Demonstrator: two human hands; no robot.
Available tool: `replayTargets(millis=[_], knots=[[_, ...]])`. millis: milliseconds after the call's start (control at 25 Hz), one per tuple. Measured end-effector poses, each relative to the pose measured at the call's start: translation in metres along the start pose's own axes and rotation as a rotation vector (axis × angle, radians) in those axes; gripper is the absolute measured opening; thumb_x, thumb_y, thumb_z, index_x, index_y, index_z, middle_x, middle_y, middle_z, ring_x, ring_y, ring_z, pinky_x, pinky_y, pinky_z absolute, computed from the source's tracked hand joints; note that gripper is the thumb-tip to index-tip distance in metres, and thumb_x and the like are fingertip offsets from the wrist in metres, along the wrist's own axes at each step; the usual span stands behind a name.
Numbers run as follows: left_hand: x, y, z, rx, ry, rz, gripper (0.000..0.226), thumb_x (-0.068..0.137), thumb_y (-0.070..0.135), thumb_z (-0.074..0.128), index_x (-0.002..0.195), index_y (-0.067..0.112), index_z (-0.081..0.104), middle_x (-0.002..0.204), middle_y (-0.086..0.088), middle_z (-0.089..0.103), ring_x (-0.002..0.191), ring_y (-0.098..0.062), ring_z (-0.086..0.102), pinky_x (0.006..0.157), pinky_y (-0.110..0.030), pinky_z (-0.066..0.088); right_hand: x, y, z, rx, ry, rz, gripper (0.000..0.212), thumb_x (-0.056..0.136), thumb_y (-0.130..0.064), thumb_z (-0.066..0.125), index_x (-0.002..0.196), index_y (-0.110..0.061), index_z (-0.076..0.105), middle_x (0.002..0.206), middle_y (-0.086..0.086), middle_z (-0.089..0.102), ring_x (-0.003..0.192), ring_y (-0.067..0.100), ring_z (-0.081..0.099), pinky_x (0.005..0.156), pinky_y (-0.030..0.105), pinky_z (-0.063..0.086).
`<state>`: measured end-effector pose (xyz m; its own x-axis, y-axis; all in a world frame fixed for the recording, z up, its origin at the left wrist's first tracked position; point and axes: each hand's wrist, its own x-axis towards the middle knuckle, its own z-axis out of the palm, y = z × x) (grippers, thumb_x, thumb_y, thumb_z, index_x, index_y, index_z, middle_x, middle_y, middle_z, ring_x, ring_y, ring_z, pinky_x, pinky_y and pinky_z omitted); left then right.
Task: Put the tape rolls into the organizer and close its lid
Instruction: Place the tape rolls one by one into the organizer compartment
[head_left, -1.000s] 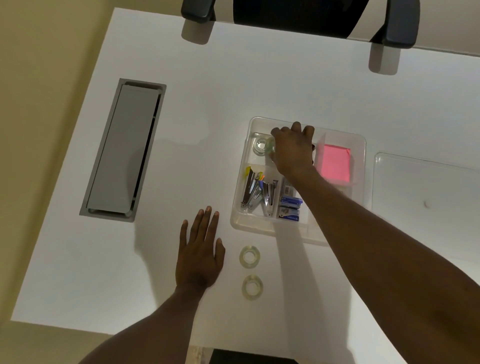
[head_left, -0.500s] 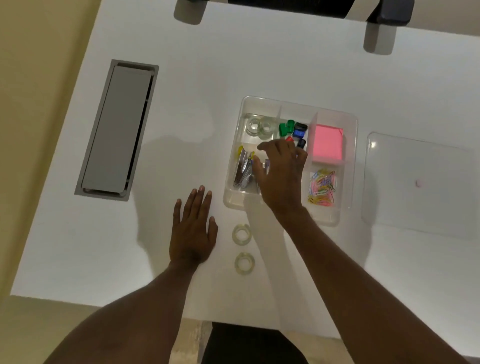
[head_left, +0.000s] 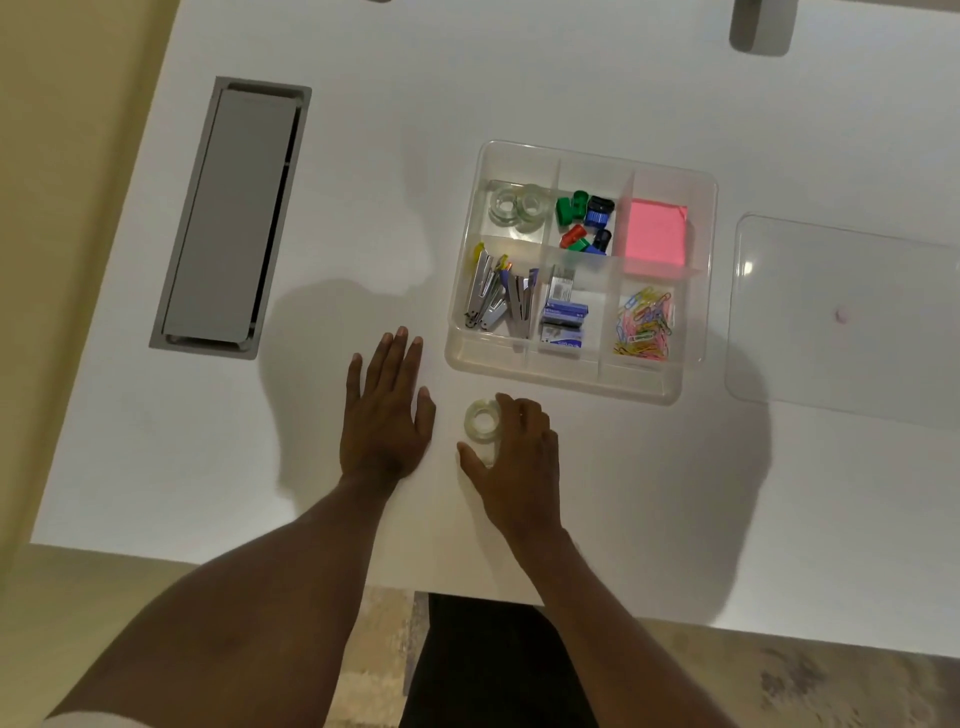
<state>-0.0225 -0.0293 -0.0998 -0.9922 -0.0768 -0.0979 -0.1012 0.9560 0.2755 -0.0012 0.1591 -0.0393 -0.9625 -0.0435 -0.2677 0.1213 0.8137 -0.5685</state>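
A clear organizer (head_left: 691, 374) with several compartments sits open on the white desk. Two clear tape rolls (head_left: 514, 208) lie in its back left compartment. Its clear lid (head_left: 841, 317) lies flat on the desk to the right of it. In front of the organizer a tape roll (head_left: 479, 418) rests on the desk, with a second roll (head_left: 488, 457) just below it, mostly hidden. My right hand (head_left: 519, 457) curls over both, thumb on the near roll, fingers on the far one. My left hand (head_left: 387, 415) lies flat and open to their left.
The organizer's other compartments hold staplers (head_left: 493, 296), staple boxes (head_left: 563, 322), coloured sharpeners (head_left: 584, 221), pink sticky notes (head_left: 655, 231) and paper clips (head_left: 644, 325). A grey cable hatch (head_left: 234, 218) is set into the desk at the left. The desk's front edge (head_left: 311, 566) runs close below my hands.
My right hand has pulled back out of the organizer to the two rolls on the desk and closed around them. The left hand has stayed flat.
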Motion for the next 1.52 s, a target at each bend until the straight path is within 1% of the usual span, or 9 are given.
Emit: replayTargets(millis=[160, 280, 400, 520, 640, 760, 960, 1080, 1520], knots=[[0.001, 0.000, 0.000, -0.013, 0.003, -0.003, 0.066, 0.108, 0.052, 0.018, 0.170, 0.031, 0.015, 0.180, 0.003, 0.015, 0.168, -0.018, 0.011, 0.136, -0.054, 0.013, 0.008, -0.006, 0.002, -0.058, 0.031, -0.039, 0.062, 0.082, -0.038, 0.077, 0.136, -0.016, 0.054, 0.129, 0.006, 0.058, 0.114, 0.021, 0.056, 0.099, 0.033, 0.053], [0.000, -0.001, 0.001, -0.002, 0.004, -0.002, 0.065, 0.108, 0.053, 0.018, 0.170, 0.032, 0.014, 0.180, 0.005, 0.014, 0.168, -0.017, 0.009, 0.137, -0.054, 0.011, 0.014, -0.013, -0.005, -0.003, 0.064, -0.046, 0.062, 0.082, -0.040, 0.077, 0.134, -0.016, 0.055, 0.131, 0.006, 0.059, 0.117, 0.022, 0.058, 0.101, 0.031, 0.051], [0.001, 0.000, 0.002, 0.014, -0.006, -0.008, 0.065, 0.109, 0.053, 0.022, 0.170, 0.031, 0.015, 0.180, 0.004, 0.014, 0.168, -0.018, 0.009, 0.137, -0.053, 0.011, 0.030, -0.027, -0.021, 0.053, 0.186, -0.108, 0.062, 0.082, -0.043, 0.077, 0.134, -0.016, 0.056, 0.131, 0.006, 0.060, 0.118, 0.021, 0.058, 0.103, 0.033, 0.051], [0.000, 0.000, 0.001, 0.025, -0.017, -0.010, 0.065, 0.109, 0.048, 0.025, 0.170, 0.030, 0.014, 0.180, 0.004, 0.012, 0.168, -0.017, 0.007, 0.136, -0.054, 0.013, 0.071, -0.048, -0.052, 0.111, 0.305, -0.168, 0.058, 0.083, -0.040, 0.072, 0.133, -0.016, 0.055, 0.128, 0.005, 0.058, 0.119, 0.020, 0.055, 0.101, 0.034, 0.051], [-0.001, 0.000, 0.000, 0.013, -0.012, -0.005, 0.066, 0.108, 0.044, 0.026, 0.171, 0.028, 0.012, 0.180, 0.003, 0.011, 0.168, -0.015, 0.005, 0.136, -0.054, 0.015, 0.131, -0.062, -0.087, 0.049, 0.355, -0.170, 0.055, 0.082, -0.028, 0.075, 0.133, -0.017, 0.056, 0.127, 0.006, 0.056, 0.118, 0.023, 0.054, 0.100, 0.036, 0.048], [0.000, 0.000, -0.002, 0.001, -0.023, -0.009, 0.066, 0.108, 0.043, 0.024, 0.171, 0.027, 0.014, 0.180, 0.003, 0.013, 0.168, -0.015, 0.006, 0.136, -0.054, 0.014, 0.190, -0.070, -0.113, -0.138, 0.261, -0.203, 0.053, 0.081, -0.025, 0.076, 0.131, -0.018, 0.058, 0.125, 0.007, 0.056, 0.119, 0.028, 0.053, 0.101, 0.041, 0.041], [0.000, 0.001, -0.003, 0.001, -0.039, -0.014, 0.067, 0.108, 0.042, 0.026, 0.171, 0.026, 0.013, 0.180, 0.003, 0.011, 0.168, -0.015, 0.005, 0.136, -0.053, 0.014, 0.257, -0.084, -0.119, -0.448, 0.102, -0.190, 0.053, 0.084, -0.051, 0.071, 0.122, -0.015, 0.059, 0.118, 0.008, 0.062, 0.115, 0.029, 0.056, 0.098, 0.044, 0.039], [-0.001, 0.000, -0.002, -0.004, -0.046, -0.009, 0.068, 0.108, 0.043, 0.026, 0.172, 0.027, 0.010, 0.181, 0.004, 0.009, 0.168, -0.014, 0.003, 0.137, -0.052, 0.011, 0.273, -0.089, -0.109, -0.592, 0.024, -0.204, 0.058, 0.083, -0.053, 0.072, 0.122, -0.012, 0.059, 0.119, 0.011, 0.063, 0.117, 0.031, 0.055, 0.100, 0.045, 0.040], [-0.012, 0.006, 0.006, 0.002, -0.052, -0.006, 0.069, 0.108, 0.045, 0.027, 0.171, 0.030, 0.005, 0.181, 0.006, 0.004, 0.168, -0.014, 0.002, 0.137, -0.050, 0.008, 0.277, -0.087, -0.091, -0.723, -0.050, -0.118, 0.072, 0.081, -0.059, 0.074, 0.128, -0.009, 0.052, 0.124, 0.013, 0.062, 0.121, 0.032, 0.055, 0.103, 0.044, 0.040]])
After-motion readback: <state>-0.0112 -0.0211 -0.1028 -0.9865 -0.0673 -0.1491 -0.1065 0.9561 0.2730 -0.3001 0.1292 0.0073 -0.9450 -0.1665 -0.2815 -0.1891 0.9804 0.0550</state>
